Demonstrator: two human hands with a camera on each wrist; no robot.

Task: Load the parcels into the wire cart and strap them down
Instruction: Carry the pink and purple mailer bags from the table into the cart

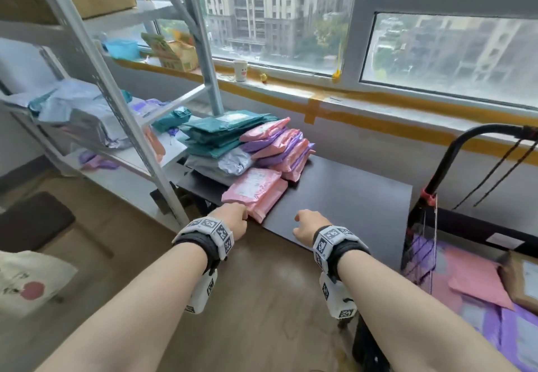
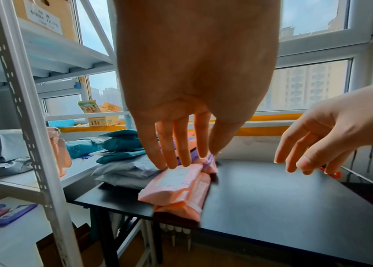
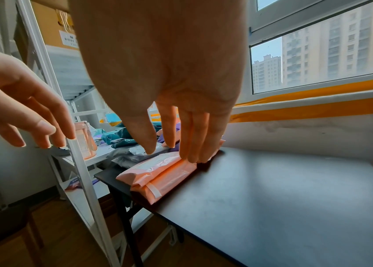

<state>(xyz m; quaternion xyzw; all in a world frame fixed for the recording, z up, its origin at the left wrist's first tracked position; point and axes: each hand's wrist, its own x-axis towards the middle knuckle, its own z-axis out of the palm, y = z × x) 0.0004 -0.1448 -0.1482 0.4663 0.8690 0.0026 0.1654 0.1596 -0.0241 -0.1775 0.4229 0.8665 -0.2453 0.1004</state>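
Note:
Two pink parcels lie stacked at the front left corner of the black table; they also show in the wrist views. My left hand hovers at their near edge with fingers straight and hanging, holding nothing. My right hand is just to the right over bare tabletop, its fingers relaxed and empty. Behind them are teal parcels, a grey one and a pink and purple pile. The black wire cart stands at the right and holds pink and purple parcels.
A white metal shelf rack with more parcels stands close on the left. Black elastic cords hang from the cart handle, with a red clip on its frame. A brown box lies in the cart. A windowsill runs behind the table.

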